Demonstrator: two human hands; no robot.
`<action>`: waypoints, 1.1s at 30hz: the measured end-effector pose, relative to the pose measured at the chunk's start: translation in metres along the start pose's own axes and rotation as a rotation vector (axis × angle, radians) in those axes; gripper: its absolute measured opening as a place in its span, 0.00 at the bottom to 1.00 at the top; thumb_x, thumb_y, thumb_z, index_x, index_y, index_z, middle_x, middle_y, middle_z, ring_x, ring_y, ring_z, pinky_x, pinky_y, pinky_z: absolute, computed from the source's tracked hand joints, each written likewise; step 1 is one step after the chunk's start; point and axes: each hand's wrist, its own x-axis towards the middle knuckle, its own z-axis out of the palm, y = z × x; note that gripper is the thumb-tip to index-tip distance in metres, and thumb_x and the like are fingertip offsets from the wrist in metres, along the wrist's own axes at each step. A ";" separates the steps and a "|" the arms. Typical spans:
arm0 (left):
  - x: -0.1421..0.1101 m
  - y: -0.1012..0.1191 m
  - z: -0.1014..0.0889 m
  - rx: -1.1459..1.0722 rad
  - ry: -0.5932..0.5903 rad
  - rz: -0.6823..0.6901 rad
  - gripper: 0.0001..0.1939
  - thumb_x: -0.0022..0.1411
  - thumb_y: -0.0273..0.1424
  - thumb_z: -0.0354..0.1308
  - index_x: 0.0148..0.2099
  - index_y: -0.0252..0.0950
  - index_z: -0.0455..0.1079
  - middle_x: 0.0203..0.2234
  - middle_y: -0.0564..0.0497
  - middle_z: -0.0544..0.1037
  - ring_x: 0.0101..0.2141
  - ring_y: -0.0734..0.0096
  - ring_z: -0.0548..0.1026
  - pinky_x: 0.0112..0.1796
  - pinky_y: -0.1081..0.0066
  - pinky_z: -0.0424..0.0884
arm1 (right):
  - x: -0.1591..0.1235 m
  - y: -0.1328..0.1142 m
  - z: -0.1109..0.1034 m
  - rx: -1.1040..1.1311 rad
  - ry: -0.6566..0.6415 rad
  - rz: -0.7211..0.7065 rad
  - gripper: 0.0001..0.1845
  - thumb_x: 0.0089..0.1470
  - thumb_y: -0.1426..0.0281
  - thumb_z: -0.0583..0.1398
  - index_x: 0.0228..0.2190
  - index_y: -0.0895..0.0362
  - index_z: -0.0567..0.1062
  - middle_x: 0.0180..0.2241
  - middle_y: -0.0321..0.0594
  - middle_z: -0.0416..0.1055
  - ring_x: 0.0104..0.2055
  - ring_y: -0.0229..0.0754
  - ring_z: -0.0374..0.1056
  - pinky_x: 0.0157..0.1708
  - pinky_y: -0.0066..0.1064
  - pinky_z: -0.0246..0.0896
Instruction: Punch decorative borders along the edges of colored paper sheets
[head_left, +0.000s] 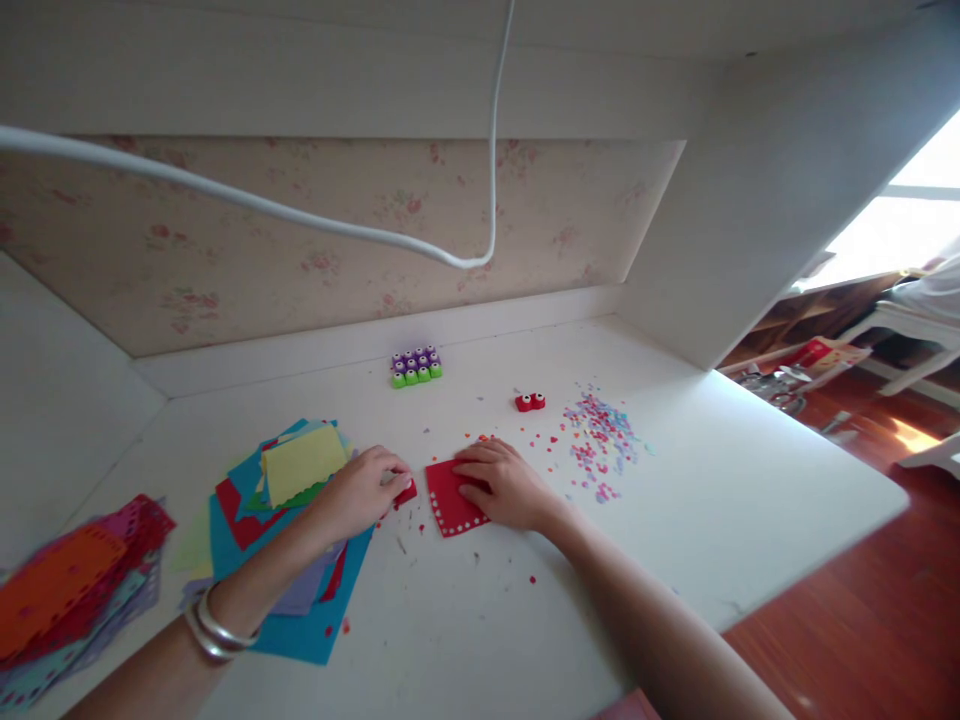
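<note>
My left hand [369, 492] is closed around a small red craft punch [406, 492], just left of a square of red paper [442, 489]. Small white cut-outs run along the left and lower edges of that square. On its right part lies my right hand [501, 482], fingers flat and thumb apart, pressing the paper against the white table [465, 620]. Two more red punches [530, 402] stand behind and to the right. Farther back sits a block of purple and green punches [416, 366]. Part of the square is hidden under my right hand.
Coloured paper sheets [300, 470] are stacked beside my left forearm. Punched sheets [67, 580] lie at the far left. Tiny paper confetti [604, 435] is heaped on the right, with loose bits around. A white cable [375, 232] hangs across the view above the table.
</note>
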 end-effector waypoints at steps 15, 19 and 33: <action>-0.031 0.004 0.024 -0.033 0.177 0.184 0.23 0.63 0.33 0.55 0.60 0.47 0.62 0.45 0.53 0.78 0.36 0.68 0.78 0.42 0.69 0.74 | 0.003 -0.033 -0.002 0.329 0.106 -0.037 0.19 0.61 0.68 0.57 0.53 0.53 0.71 0.50 0.44 0.73 0.52 0.43 0.68 0.53 0.37 0.64; -0.022 0.016 0.034 -0.080 0.178 0.241 0.23 0.63 0.31 0.56 0.60 0.47 0.60 0.45 0.54 0.78 0.40 0.68 0.78 0.44 0.69 0.73 | 0.004 -0.032 0.003 0.426 0.173 -0.055 0.13 0.62 0.68 0.56 0.46 0.52 0.76 0.46 0.41 0.77 0.49 0.41 0.71 0.51 0.35 0.66; -0.014 -0.001 0.047 -0.058 0.193 0.261 0.12 0.66 0.32 0.50 0.51 0.43 0.67 0.44 0.51 0.74 0.37 0.70 0.76 0.42 0.68 0.73 | -0.017 0.106 -0.047 -0.023 0.777 0.800 0.20 0.55 0.56 0.56 0.40 0.56 0.79 0.37 0.44 0.79 0.37 0.46 0.74 0.43 0.38 0.66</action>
